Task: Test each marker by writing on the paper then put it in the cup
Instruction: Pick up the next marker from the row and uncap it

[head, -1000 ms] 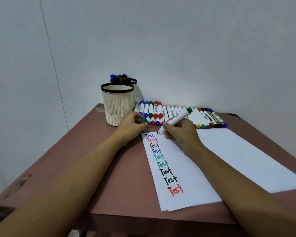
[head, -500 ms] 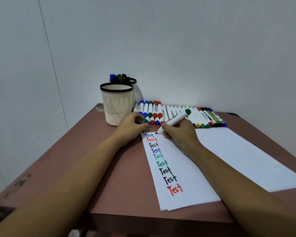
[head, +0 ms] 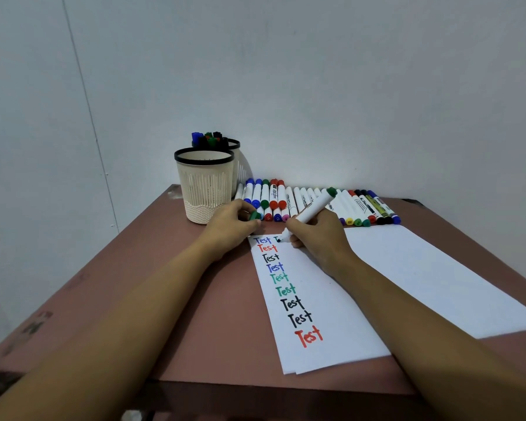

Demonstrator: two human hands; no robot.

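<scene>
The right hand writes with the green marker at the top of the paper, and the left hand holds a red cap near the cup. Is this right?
Not quite. In the head view the cap in the left hand is green, not red. The rest holds: the right hand writes with the green marker at the top of the paper, near the cup.

On the paper (head: 340, 299), "Test" is handwritten nine times in one column near its left edge; top to bottom: blue, red, black, blue, green, green, black, black, red; print on the markers (head: 301, 199) is illegible.
</scene>
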